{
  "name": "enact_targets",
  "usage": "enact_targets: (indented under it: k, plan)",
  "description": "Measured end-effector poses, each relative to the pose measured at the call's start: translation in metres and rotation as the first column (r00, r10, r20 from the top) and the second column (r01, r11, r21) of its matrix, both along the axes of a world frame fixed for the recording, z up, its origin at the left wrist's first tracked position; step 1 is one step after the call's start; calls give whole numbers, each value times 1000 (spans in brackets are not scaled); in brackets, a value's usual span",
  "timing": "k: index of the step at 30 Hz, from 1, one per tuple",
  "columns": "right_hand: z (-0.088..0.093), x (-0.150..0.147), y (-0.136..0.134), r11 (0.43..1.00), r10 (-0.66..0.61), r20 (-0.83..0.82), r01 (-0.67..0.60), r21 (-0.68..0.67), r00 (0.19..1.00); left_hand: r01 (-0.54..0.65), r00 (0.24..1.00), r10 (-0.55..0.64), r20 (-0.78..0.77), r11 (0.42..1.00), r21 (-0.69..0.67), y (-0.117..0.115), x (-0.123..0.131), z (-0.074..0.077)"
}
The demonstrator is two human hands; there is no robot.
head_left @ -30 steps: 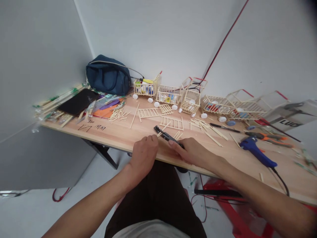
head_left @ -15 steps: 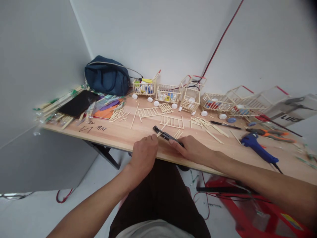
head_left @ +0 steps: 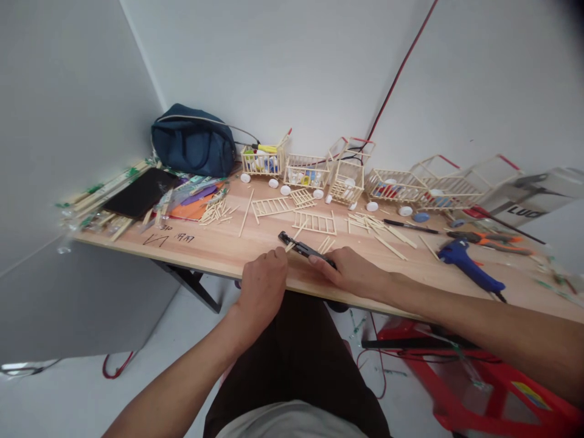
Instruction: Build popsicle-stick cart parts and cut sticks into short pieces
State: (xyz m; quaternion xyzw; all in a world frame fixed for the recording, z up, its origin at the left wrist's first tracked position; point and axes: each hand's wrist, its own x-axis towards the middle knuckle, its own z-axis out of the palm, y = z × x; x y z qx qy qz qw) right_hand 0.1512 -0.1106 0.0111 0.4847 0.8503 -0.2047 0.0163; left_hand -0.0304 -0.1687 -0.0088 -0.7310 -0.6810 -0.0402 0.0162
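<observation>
Near the table's front edge, my left hand is closed on a thin wooden stick, which slants up across the head of a dark cutting tool. My right hand wraps round the tool's handles, thumb on top. Short stick pieces lie just beyond my right fingers. Behind the tool, a ladder-like stick frame rests flat, with another frame to its left. The tool's jaws are too small to read clearly.
Stick-built carts with white wheels line the wall. A blue bag and black tablet sit at left. Loose sticks, a blue glue gun and orange-handled pliers lie at right; a red stool stands below.
The view has shifted slightly, so the table items appear a little further left. Both hands keep their hold on the stick and the tool, with hardly any movement.
</observation>
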Motion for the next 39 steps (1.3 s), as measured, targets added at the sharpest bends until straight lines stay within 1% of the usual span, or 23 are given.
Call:
enact_targets:
  k: [6, 14, 19, 24, 28, 32, 39]
  plan:
    - [2, -3, -3, 1000, -8, 31, 7, 15, 999, -2, 1000, 2, 19, 1000, 0, -1, -3, -1]
    - [2, -4, -6, 1000, 4, 8, -4, 15, 1000, -5, 999, 5, 46, 1000, -2, -2, -5, -5]
    - [1, -5, -5, 1000, 9, 16, -10, 18, 1000, -27, 998, 28, 54, 999, -18, -3, -6, -5]
    - [-1, -6, -7, 1000, 1, 24, -1, 28, 1000, -23, 998, 25, 63, 999, -28, -4, -8, -5]
    - [4, -9, -7, 1000, 2, 24, -2, -6, 1000, -25, 997, 26, 71, 1000, -19, -6, -11, -6]
    - [9, -14, -3, 998, -3, 56, 6, -59, 998, -37, 996, 38, 80, 999, -12, -7, -15, -8]
    - [9, -19, 3, 999, 22, 131, -18, -34, 991, -53, 995, 54, 83, 998, -12, -8, -16, -8]
